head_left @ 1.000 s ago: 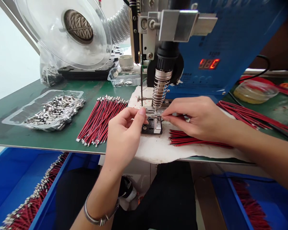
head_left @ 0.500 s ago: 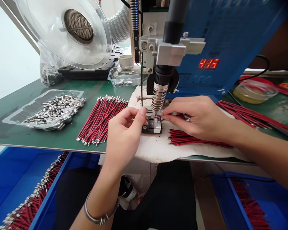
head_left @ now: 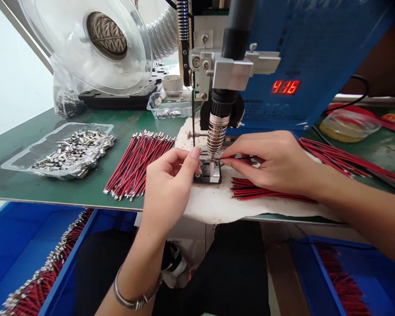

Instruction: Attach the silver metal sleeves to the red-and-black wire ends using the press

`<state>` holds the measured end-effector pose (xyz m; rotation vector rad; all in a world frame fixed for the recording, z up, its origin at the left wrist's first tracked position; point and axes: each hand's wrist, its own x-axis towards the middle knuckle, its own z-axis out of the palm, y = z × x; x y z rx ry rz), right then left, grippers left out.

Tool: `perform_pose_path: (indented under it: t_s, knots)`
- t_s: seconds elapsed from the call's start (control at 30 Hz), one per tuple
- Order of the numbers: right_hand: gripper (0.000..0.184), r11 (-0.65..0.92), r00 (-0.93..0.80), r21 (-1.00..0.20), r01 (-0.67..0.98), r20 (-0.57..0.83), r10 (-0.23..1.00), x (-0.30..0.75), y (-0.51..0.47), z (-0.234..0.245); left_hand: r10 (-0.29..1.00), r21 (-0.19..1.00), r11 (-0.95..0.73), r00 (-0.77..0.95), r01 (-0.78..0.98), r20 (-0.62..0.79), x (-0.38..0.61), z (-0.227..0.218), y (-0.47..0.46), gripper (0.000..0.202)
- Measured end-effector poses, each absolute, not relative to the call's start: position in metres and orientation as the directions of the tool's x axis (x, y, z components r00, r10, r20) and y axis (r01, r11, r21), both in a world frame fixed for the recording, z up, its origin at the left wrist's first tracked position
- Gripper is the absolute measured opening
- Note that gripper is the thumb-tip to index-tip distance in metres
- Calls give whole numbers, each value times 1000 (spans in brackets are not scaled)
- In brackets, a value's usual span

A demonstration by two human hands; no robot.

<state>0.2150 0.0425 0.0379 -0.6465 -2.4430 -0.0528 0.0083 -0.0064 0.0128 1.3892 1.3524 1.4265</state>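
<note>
My left hand (head_left: 171, 186) is closed in a pinch at the left side of a small metal jig (head_left: 214, 172). What its fingertips hold is hidden. From the right, my right hand (head_left: 271, 162) pinches a thin black wire (head_left: 249, 158), whose end reaches the jig. Directly above both sets of fingertips is the spring-wrapped soldering head (head_left: 218, 131), its tip down at the jig. Beneath my right hand lies a bundle of red and black wires (head_left: 246, 189) on a white cloth (head_left: 210, 208).
Left of my hands are wires with metal ends (head_left: 136, 164) and a clear tray (head_left: 23, 160) of metal connectors. A blue machine (head_left: 270, 48) stands behind, reading 416. A clear reel (head_left: 62, 35) is at back left. Blue bins (head_left: 70, 259) of wires sit below the table.
Both hands keep nearly the same pose at the jig. The whole view has shifted very slightly, and the last digit on the display now reads clearly as 6.
</note>
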Motion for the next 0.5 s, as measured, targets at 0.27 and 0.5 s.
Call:
perform_pose_path:
  t_s: [0.27,0.5]
  knots:
    - [12,890,-695,-66,452,599,398,217,43,37,961,964,-198,-156,179,226,7,13,-7,33]
    - [12,893,-692,-80,443,602,397,217,43,36,959,970,-204,-170,135,226,7,10,-7,32]
